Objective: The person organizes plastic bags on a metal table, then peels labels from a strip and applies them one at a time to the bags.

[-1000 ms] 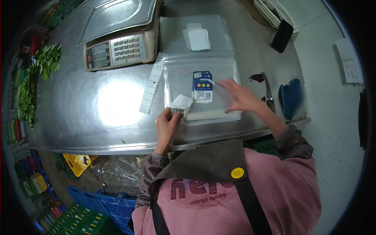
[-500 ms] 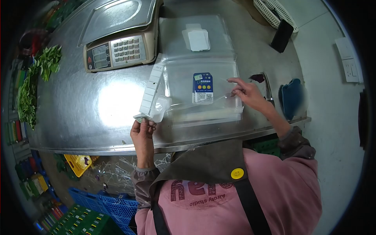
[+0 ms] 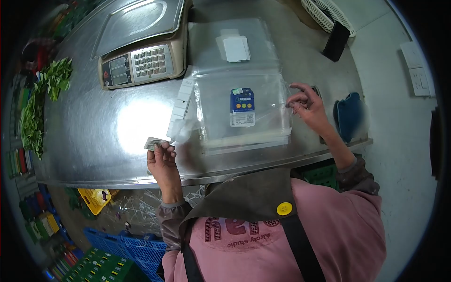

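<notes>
A stack of clear plastic bags (image 3: 244, 134) lies on the metal table in front of me. A blue-and-white label card (image 3: 242, 107) shows in the middle of the top bag. At the bag's right edge my right hand (image 3: 306, 108) pinches the thin film between thumb and fingertips. My left hand (image 3: 163, 162) is left of the stack near the table's front edge, thumb and fingers closed on a small folded pale label strip. Beside it a long strip of white labels (image 3: 181, 105) runs along the bags' left side, with a translucent scrap (image 3: 184, 130) by its lower end.
A weighing scale (image 3: 141, 63) stands behind on the left, and leafy greens (image 3: 35, 110) lie at the left edge. White cards (image 3: 236, 49) rest on the upper bags. To the right are a black phone (image 3: 337, 41), a white basket (image 3: 329, 16) and a blue cloth-like item (image 3: 348, 116).
My left hand has moved left, taking the small folded piece away from the long strip's lower end. My right hand has shifted slightly right at the bag's edge.
</notes>
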### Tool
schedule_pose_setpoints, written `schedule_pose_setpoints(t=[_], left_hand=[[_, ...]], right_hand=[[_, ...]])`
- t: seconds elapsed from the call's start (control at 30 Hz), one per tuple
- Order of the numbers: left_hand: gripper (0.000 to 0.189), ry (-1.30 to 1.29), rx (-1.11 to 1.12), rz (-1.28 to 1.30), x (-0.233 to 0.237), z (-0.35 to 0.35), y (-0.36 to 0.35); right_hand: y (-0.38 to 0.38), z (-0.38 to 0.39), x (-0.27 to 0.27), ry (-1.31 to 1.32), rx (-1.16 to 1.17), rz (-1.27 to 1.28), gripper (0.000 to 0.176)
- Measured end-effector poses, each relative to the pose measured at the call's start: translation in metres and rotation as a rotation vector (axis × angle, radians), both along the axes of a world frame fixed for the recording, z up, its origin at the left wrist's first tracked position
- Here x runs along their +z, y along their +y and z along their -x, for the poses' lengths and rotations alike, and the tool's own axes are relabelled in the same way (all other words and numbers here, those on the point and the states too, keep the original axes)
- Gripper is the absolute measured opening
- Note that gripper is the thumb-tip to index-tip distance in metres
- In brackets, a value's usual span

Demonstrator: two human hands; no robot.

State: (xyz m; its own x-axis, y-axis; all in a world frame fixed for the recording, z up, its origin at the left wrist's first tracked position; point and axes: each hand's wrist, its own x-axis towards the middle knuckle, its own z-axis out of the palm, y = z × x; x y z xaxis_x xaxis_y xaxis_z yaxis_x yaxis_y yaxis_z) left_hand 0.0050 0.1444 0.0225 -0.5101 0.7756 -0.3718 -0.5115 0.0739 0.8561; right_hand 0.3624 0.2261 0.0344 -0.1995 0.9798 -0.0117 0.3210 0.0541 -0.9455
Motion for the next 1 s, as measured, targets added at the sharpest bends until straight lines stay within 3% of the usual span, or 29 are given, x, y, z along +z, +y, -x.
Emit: schedule_pose_setpoints(t=[0.07, 0.2, 0.3, 0.37, 0.6, 0.67, 0.77, 0.83, 0.87, 0.93, 0.97, 1.0], left_hand=[[0.014, -0.018, -0.020, -0.043, -0.010, 0.005, -0.002], [0.027, -0.076, -0.306, 0.098, -0.014, -0.022, 0.009], [0.031, -0.181, -0.431, -0.023, -0.013, -0.042, 0.026], [0.035, -0.433, -0.546, -0.075, -0.016, -0.046, 0.034], [0.020, -0.097, -0.616, 0.154, -0.030, -0.053, 0.048], [0.020, -0.208, -0.536, 0.116, -0.035, -0.052, 0.049], [0.024, -0.369, -0.614, 0.103, -0.037, -0.043, 0.056], [0.045, 0.437, -0.992, -0.093, -0.042, -0.039, 0.063], [0.045, 0.436, -0.993, -0.090, -0.041, -0.038, 0.068], [0.072, -0.882, -0.844, -0.011, -0.032, -0.039, 0.080], [0.093, -0.825, -0.781, 0.060, -0.028, -0.040, 0.083], [0.093, -0.824, -0.783, 0.062, -0.029, -0.041, 0.087]], right_hand=[[0.003, -0.002, 0.008, 0.033, -0.018, 0.067, 0.044], [0.003, 0.000, 0.016, 0.055, -0.049, 0.152, 0.045], [0.004, -0.004, 0.012, 0.090, -0.030, 0.137, 0.045], [0.004, -0.006, 0.012, 0.088, -0.040, 0.135, 0.045], [-0.001, -0.003, 0.016, 0.037, 0.023, 0.066, 0.042], [-0.001, -0.004, 0.016, 0.004, 0.047, 0.046, 0.041], [0.000, -0.006, 0.015, -0.055, 0.087, -0.003, 0.041], [0.000, -0.007, 0.014, -0.080, 0.102, -0.032, 0.041], [0.000, -0.007, 0.014, -0.089, 0.116, -0.056, 0.042], [0.000, -0.009, 0.013, -0.096, 0.128, -0.079, 0.043], [0.000, -0.010, 0.012, -0.115, 0.143, -0.097, 0.044], [0.000, -0.011, 0.010, -0.134, 0.157, -0.114, 0.044]])
